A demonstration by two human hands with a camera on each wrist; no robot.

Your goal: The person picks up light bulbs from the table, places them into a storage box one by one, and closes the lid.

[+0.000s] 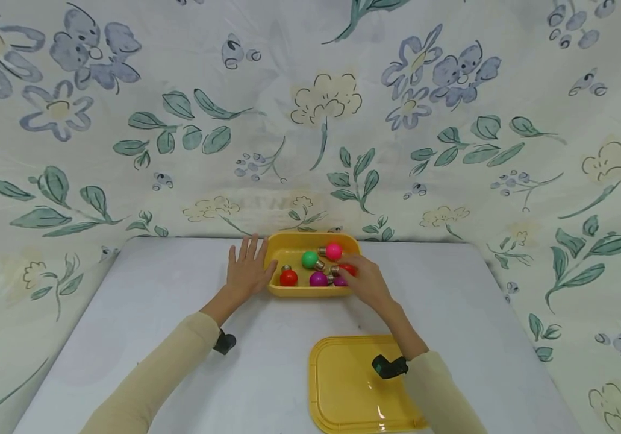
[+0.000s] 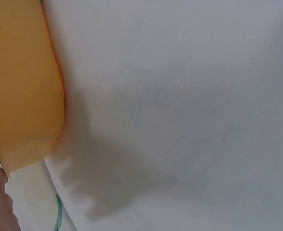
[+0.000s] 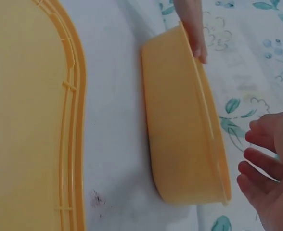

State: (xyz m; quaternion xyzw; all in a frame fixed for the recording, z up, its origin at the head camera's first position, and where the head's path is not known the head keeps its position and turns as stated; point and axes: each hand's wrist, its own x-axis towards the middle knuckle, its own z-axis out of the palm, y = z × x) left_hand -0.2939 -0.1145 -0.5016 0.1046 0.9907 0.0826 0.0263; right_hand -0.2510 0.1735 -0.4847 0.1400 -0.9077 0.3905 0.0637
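A yellow bin [image 1: 310,292] stands at the back of the table, holding several small coloured light bulbs. Inside are a red bulb [image 1: 288,278] at the left, a green bulb [image 1: 310,260], a pink bulb [image 1: 334,251] and a purple bulb [image 1: 318,279]. My left hand [image 1: 247,268] rests against the bin's left end, fingers straight and spread, thumb at the rim. Over the right end reaches my right hand [image 1: 367,281], close to another red bulb [image 1: 348,269], which it partly hides. In the right wrist view the right hand's fingers [image 3: 262,168] bend loosely, with nothing seen between them.
A yellow lid [image 1: 350,386] lies on the white table [image 1: 267,374] in front of the bin, partly under my right forearm. A flower-patterned cloth [image 1: 267,138] hangs behind the table. Each wrist wears a small black camera.
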